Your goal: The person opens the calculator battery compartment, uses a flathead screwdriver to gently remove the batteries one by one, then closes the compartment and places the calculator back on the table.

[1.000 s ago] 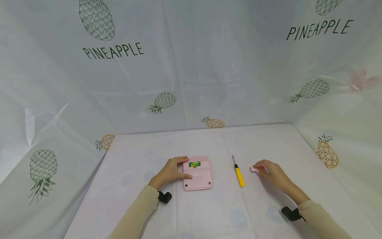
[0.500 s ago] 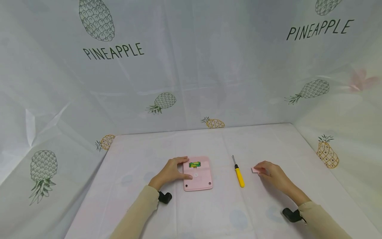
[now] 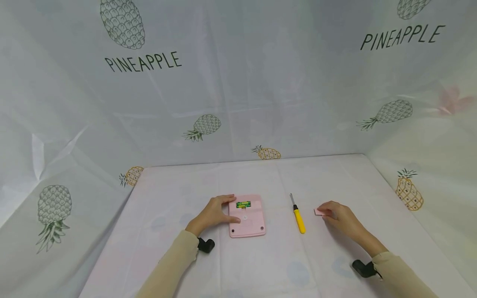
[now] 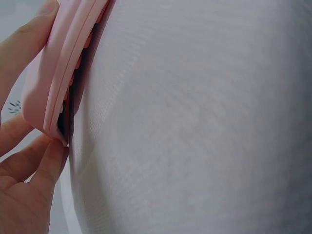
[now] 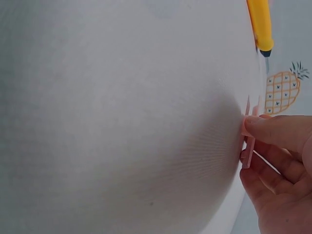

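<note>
A pink calculator (image 3: 251,221) lies face down on the table, its open battery compartment showing green-and-yellow batteries (image 3: 243,204). My left hand (image 3: 214,213) grips its left side, the thumb across the back and the fingers at the top left corner. In the left wrist view the calculator (image 4: 61,63) has its keys turned toward the cloth. Over on the right, my right hand (image 3: 340,217) pinches a small pink battery cover (image 3: 319,212) close over the table. The right wrist view shows this cover (image 5: 249,146) on edge between thumb and fingers, which partly hide it.
Between the hands lies a screwdriver (image 3: 299,220) with a yellow handle, its tip pointing away from me. A pale cloth (image 3: 261,269) covers the table. Behind it hangs a pineapple-print curtain (image 3: 298,103), which also runs along both sides.
My right hand has shifted very slightly to the right with the battery cover in its fingers. The left hand and the calculator stay where they were.
</note>
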`<state>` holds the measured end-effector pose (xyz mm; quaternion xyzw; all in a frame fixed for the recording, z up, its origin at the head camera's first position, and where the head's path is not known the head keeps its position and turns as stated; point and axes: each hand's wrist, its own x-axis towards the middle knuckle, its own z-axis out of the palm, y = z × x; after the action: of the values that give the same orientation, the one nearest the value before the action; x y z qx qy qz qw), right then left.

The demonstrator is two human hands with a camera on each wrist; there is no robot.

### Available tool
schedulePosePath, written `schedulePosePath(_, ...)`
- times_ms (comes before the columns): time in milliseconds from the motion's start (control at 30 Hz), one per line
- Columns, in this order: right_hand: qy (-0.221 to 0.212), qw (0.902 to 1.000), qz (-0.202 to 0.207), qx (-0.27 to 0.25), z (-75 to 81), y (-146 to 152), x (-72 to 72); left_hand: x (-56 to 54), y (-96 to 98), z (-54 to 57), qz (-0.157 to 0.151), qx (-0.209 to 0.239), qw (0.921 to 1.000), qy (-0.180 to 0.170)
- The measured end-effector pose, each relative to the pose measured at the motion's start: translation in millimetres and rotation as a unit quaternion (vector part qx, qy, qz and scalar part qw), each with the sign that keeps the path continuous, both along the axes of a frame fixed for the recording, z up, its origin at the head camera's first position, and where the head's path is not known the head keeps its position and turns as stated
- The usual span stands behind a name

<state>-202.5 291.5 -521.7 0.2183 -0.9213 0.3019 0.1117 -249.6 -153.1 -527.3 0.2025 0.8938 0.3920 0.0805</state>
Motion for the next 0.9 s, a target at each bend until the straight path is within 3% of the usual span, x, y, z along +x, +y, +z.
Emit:
schedulePosePath(733,-0.017,0.9999,-0.002,-0.002,-0.8,1.9,-2.8,0.8,0.3,3.8,0.006,-0.006,0.9999,-0.008)
schedulePosePath(900,-0.037,0.9992,-0.008,-0.012,1.5,0.8,-2.7,1.0,0.1,3.8,0.005,-0.003,0.9999,-0.009)
